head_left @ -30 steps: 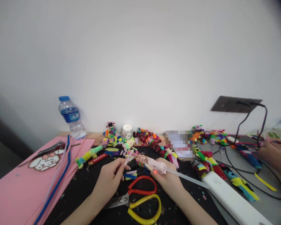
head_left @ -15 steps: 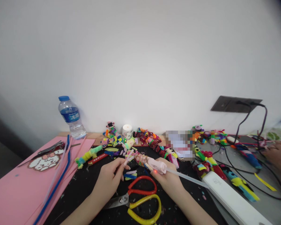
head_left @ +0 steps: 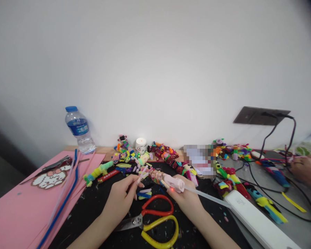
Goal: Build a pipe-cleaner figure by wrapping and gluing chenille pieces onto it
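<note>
Pink tool (head_left: 175, 183) in right grip (head_left: 186, 200); strips (head_left: 143, 174) in left (head_left: 122, 193).

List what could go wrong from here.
Burn: the pink tool in the right hand shows a red light and looks like a glue gun; if hot, its front end might touch the left hand, which holds pale strips close by.
Snag: the scissors lie between the forearms, where a wrist might brush them.
Scatter: the short cut pieces beside the left hand could be swept aside.
</note>
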Demonstrator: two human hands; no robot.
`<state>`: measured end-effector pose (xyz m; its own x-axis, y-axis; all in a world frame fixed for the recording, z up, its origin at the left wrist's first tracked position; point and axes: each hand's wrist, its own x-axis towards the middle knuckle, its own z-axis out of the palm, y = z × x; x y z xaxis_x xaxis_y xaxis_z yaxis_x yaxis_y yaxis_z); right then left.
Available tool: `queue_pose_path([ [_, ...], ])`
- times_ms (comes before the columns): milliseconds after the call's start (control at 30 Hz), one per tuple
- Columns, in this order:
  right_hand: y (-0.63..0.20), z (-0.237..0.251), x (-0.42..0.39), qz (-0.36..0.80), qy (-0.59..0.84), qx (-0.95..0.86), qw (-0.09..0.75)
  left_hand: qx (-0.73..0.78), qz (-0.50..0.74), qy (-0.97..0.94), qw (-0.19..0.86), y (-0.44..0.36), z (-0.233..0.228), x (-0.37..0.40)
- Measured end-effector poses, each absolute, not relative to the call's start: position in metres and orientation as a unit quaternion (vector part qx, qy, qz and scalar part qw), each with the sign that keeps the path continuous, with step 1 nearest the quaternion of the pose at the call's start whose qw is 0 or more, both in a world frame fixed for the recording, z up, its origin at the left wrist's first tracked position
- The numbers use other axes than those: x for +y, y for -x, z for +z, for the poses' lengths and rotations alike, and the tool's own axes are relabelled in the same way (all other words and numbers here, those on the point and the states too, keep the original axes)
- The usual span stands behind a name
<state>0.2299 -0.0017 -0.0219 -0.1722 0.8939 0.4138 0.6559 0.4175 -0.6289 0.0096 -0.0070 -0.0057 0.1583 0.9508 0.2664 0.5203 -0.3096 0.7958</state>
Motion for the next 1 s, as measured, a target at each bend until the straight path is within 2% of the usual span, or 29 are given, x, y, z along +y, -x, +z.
queue_pose_path([
  [1000,-0.2306,-0.0238,0.0001,0.148,0.517,-0.743,0.399,0.523,0.397,-0.701,0.278,-0.0079,-0.0076,-0.0061],
])
